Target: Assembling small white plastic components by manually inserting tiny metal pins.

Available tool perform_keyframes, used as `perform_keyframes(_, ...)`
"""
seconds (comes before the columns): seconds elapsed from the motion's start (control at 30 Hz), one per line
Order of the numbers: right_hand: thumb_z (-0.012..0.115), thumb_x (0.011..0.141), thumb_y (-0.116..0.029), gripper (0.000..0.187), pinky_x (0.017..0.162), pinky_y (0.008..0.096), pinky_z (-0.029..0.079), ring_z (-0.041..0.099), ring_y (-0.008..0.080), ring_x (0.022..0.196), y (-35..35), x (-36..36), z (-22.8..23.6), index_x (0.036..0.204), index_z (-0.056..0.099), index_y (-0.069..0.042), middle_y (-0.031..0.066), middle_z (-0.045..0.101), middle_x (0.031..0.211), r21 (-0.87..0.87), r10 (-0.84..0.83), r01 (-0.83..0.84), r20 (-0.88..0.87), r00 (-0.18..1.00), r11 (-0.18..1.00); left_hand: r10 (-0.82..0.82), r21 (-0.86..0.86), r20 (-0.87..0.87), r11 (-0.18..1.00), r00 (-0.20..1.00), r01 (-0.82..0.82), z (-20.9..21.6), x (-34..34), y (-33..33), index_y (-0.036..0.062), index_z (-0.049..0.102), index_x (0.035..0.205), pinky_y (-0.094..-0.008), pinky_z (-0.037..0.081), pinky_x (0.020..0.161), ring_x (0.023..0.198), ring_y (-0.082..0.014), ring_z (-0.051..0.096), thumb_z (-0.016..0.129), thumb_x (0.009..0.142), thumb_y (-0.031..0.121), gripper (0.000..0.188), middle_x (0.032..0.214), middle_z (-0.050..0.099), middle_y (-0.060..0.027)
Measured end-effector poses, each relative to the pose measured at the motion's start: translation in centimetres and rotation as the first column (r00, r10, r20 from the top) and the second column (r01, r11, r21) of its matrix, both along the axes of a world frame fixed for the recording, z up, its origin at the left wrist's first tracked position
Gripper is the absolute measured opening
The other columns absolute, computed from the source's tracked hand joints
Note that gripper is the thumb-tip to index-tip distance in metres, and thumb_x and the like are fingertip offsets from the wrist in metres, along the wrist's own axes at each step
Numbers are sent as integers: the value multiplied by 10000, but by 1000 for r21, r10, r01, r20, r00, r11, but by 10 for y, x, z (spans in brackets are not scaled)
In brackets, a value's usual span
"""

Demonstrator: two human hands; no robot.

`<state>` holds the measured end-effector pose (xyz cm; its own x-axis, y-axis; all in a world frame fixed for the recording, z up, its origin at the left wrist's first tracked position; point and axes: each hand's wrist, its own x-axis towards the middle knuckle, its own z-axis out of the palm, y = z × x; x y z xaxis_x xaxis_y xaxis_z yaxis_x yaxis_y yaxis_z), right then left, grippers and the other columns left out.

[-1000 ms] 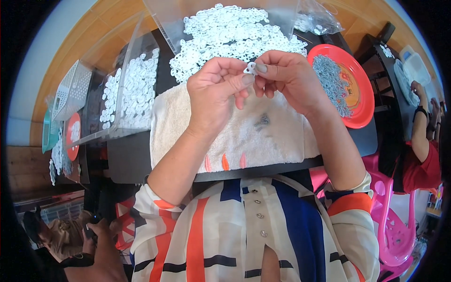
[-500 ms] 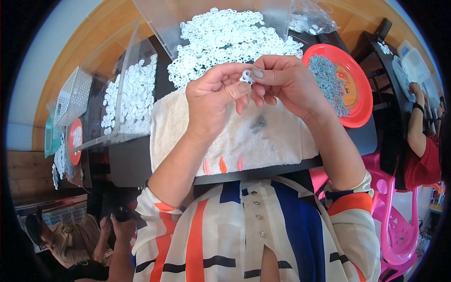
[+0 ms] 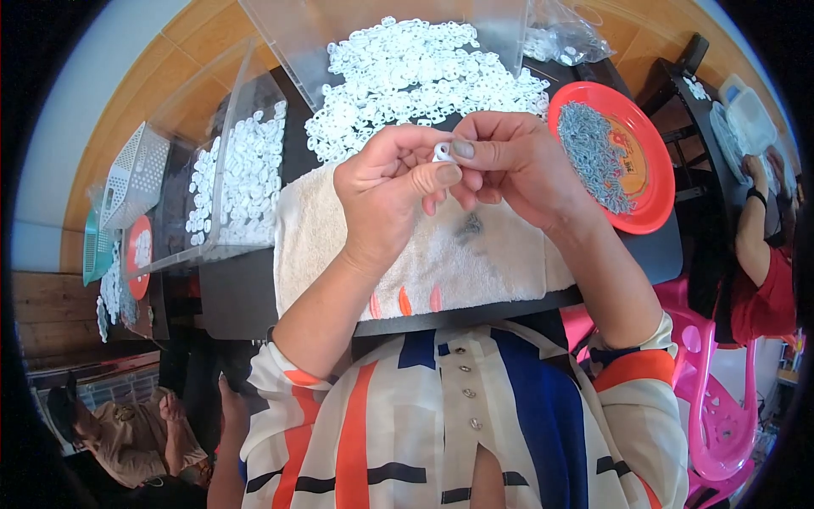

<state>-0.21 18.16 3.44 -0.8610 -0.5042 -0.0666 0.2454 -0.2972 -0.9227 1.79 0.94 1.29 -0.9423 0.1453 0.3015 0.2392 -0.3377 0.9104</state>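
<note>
Both hands meet over a cream towel (image 3: 318,233) on the dark table. A small white plastic piece with a round hole (image 3: 442,152) is pinched between them. My left hand (image 3: 390,187) holds it between thumb and forefinger. The thumb and fingers of my right hand (image 3: 513,161) close on the same piece from the other side. Fingers hide much of it. Just beyond the hands lies a large heap of similar white pieces (image 3: 403,81). To the right, a red plate (image 3: 657,178) carries a pile of small grey metal parts (image 3: 585,153).
A clear bin (image 3: 174,254) with more white pieces stands at left, beside a white perforated basket (image 3: 136,178). Behind the heap rises another clear bin wall (image 3: 297,42). A plastic bag (image 3: 568,38) lies far right. A pink chair (image 3: 712,407) and other people (image 3: 759,263) are nearby.
Both hands have lowered slightly, and the white piece has turned between the fingers, showing one hole instead of two. At lower left, another person's hands have shifted.
</note>
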Motion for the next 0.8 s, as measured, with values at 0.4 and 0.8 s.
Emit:
perform_keyframes(0.4, 630, 895, -171, 173, 440, 204, 308, 568, 135, 541, -4, 9, 3, 833, 595, -13, 22, 541, 634, -77, 25, -19, 75, 997, 997, -22, 76, -134, 997, 991, 32, 1, 5, 4, -25, 583, 959, -211, 451, 461, 642, -152, 649, 685, 807, -37, 183, 787, 646, -100)
perform_keyframes(0.8, 613, 906, -167, 160, 442, 212, 297, 548, 131, 535, -9, 13, 1, 820, 572, -38, 22, 541, 639, -148, -1, 13, 80, 997, 989, -104, 222, -64, 968, 993, 116, 0, 4, 5, -38, 561, 944, -263, 539, 469, 696, -211, 683, 658, 840, -21, 143, 811, 637, -139)
